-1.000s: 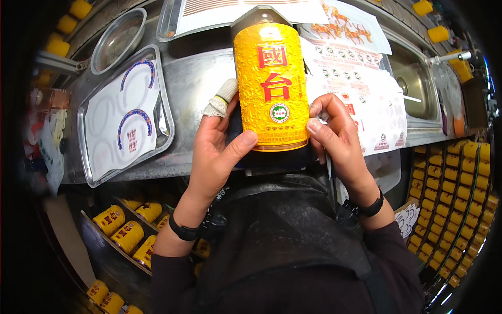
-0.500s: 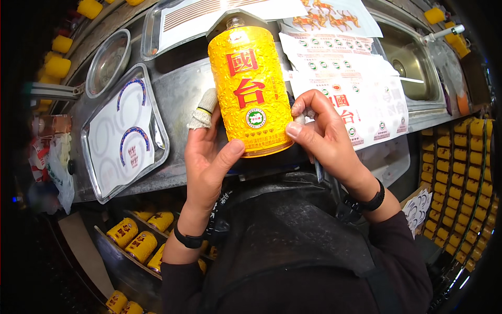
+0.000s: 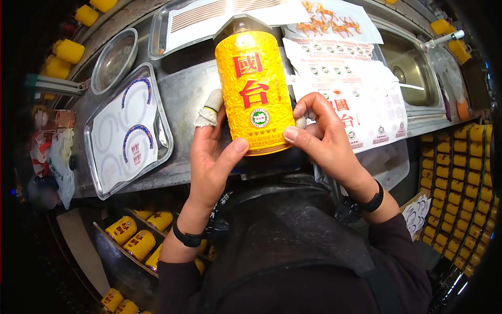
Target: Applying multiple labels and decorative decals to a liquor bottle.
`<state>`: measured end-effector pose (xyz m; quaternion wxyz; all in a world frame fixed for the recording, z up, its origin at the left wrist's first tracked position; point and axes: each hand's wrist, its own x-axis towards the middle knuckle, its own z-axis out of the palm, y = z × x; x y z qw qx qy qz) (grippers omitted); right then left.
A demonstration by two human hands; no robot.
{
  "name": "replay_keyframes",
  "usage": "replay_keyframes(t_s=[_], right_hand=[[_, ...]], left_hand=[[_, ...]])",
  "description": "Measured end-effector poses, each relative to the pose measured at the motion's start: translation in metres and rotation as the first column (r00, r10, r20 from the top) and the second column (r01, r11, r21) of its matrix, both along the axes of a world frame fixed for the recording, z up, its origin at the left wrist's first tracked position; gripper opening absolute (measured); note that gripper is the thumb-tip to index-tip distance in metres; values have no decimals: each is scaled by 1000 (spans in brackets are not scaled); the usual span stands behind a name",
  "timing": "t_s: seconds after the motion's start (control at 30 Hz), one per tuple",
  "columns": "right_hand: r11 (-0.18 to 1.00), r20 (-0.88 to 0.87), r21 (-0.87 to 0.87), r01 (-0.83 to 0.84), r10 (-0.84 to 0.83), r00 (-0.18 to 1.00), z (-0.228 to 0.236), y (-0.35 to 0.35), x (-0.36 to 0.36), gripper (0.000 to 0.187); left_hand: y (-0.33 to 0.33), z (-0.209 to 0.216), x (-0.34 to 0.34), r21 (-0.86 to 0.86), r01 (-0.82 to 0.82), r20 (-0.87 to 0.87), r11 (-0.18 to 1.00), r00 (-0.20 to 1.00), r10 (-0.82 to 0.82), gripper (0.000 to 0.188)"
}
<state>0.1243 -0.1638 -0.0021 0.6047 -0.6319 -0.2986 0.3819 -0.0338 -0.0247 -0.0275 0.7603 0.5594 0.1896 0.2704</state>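
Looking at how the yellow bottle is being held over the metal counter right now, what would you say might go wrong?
1. The yellow bottle is held only at its lower end by the left hand and right hand; it might tip or slip onto the metal counter.
2. The left hand's bandaged finger may grip less surely.
3. A fall could crumple the label sheets lying beside it.

The bottle [image 3: 256, 91] is bright yellow with an embossed texture, red characters and a small round green-and-white seal. Left of the bottle, a steel tray [image 3: 157, 104] holds white sheets [image 3: 125, 133] with blue-and-red arcs. Right of it lie white label sheets [image 3: 361, 99] with red print.
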Motion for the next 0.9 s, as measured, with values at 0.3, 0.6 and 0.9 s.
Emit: replay_keyframes(t_s=[0.3, 0.6, 0.9], right_hand=[[969, -606, -28, 246, -213, 767, -1, -5, 56, 10], [981, 325, 196, 14, -78, 943, 43, 6, 11, 38], [960, 896, 163, -229, -46, 442, 63, 48, 26, 30]], left_hand=[[-9, 12, 9, 249, -14, -70, 968, 997, 32, 83], [-9, 11, 9, 264, -35, -58, 964, 997, 52, 83], [-12, 7, 10, 266, -72, -22, 961, 996, 81, 82]])
